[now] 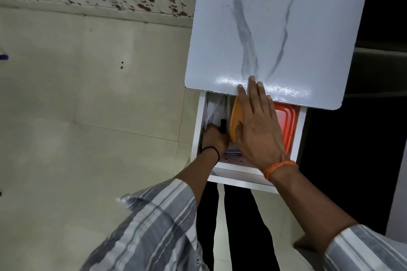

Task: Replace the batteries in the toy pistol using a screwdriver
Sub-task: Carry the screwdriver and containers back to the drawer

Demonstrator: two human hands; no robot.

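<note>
Gripping an upright black handle (223, 126), left hand (214, 138) in drawer (239, 179)

Drawer (297, 136) open under tabletop (275, 28). Orange lid (234, 116), red box (286, 125) crowd middle and right; tabletop overhangs rear; left hand (214, 137) fills left gap.

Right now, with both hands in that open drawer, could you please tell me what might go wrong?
1. The left hand grips a black object wedged beside the yellow lid; pulling it up may snag on the lid or the white papers.
2. The right hand lies flat across the lids, fingertips on the tabletop edge; closing the drawer could pinch it.
</note>
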